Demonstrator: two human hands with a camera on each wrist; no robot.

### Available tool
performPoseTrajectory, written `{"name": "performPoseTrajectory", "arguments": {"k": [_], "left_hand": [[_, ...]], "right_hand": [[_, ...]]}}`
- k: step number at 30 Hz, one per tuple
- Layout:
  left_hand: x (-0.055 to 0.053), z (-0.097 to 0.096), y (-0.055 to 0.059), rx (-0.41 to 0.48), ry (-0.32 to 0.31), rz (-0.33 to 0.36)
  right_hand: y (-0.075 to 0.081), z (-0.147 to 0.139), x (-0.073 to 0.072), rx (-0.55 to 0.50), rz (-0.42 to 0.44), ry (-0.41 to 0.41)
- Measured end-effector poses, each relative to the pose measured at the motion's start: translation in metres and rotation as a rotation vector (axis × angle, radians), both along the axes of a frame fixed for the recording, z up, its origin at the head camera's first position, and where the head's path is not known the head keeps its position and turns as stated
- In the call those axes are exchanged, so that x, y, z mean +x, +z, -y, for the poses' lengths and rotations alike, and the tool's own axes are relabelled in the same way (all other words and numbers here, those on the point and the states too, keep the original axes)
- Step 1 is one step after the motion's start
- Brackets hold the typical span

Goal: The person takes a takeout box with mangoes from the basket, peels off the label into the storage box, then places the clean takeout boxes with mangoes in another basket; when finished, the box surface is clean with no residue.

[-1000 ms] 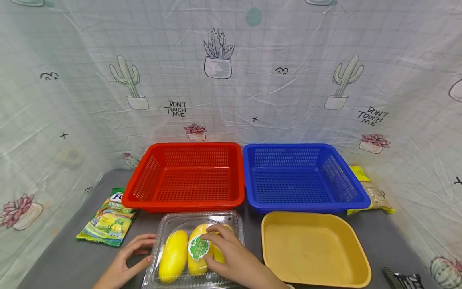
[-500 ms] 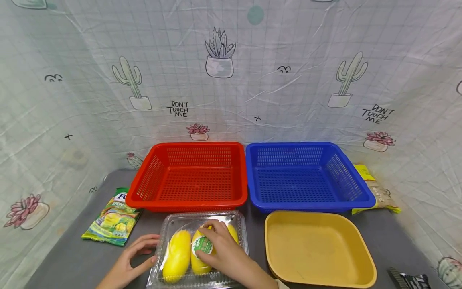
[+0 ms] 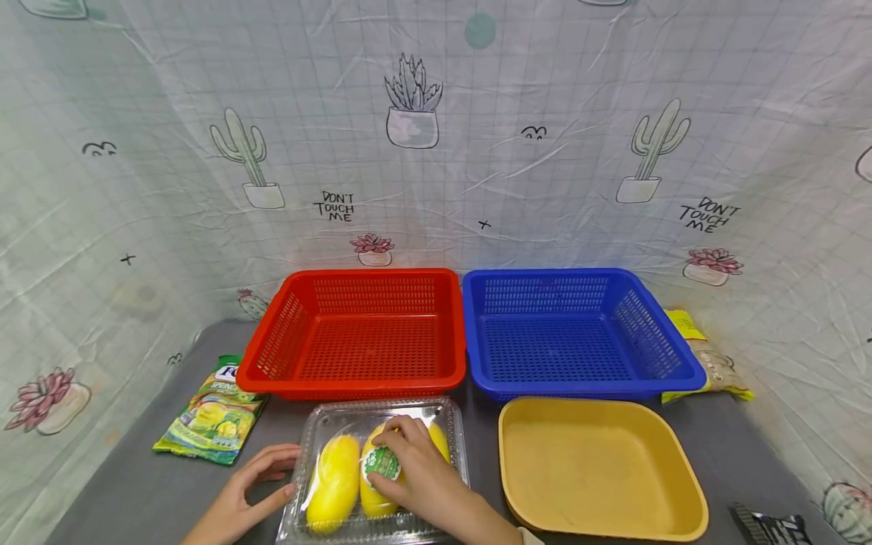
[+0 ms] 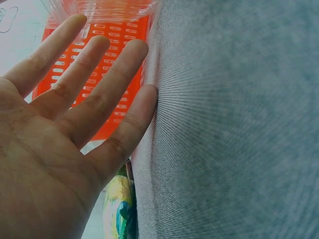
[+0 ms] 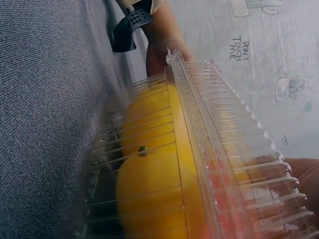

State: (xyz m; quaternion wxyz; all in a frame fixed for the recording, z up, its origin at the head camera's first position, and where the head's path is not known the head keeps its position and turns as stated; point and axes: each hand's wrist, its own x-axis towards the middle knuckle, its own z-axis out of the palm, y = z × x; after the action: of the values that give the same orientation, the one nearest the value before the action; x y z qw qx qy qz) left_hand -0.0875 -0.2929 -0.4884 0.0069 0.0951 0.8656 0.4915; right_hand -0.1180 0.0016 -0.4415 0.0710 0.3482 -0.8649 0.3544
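Note:
A clear plastic clamshell box holds yellow mangoes, and its lid carries a round green-and-white sticker. My right hand rests on top of the lid, fingers bent and spread, with fingertips and thumb at the sticker. At the box's left side, my left hand stands with fingers extended and thumb apart, close to the wall; contact is hard to tell. In the left wrist view its palm faces the camera, fingers straight. The right wrist view shows the mangoes through the box's ribbed side.
Behind the box stand a red basket and a blue basket. A yellow tray sits to the right. A green snack bag lies left, a yellow-ended bag far right, and a black packet near the front right.
My right hand has shifted slightly left across the lid, now covering part of the sticker. The left hand and the box keep their places; the head view has swayed slightly.

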Motion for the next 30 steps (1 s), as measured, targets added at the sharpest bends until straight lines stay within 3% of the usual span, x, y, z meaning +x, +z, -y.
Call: {"name": "performPoseTrajectory", "arguments": {"k": [5,10,13,20,27,30], "left_hand": [[-0.0012,0.0007,-0.0002,0.004,0.001,0.039],[-0.0005,0.0005,-0.0009,0.009,-0.014,0.001],[-0.0001,0.0002,-0.0009,0.011,-0.015,-0.008],[-0.0008,0.0001,0.0013,0.019,0.004,0.073],[-0.0012,0.0010,-0.0016,0.027,-0.031,0.000],[0.0003,0.0020,-0.0016,0.031,-0.032,0.001]], "right_hand": [[0.0008,0.0006,-0.0009,0.028,0.005,-0.002],[0.0030,0.0007,-0.0012,0.047,0.006,0.008],[0.0041,0.0003,-0.0014,0.014,0.021,0.008],[-0.0003,-0.0012,-0.0056,-0.105,0.025,-0.027],[0.0009,-0.0016,-0.0050,-0.078,0.087,-0.053],[0.0024,-0.0004,-0.0045,-0.071,0.119,-0.046]]}}
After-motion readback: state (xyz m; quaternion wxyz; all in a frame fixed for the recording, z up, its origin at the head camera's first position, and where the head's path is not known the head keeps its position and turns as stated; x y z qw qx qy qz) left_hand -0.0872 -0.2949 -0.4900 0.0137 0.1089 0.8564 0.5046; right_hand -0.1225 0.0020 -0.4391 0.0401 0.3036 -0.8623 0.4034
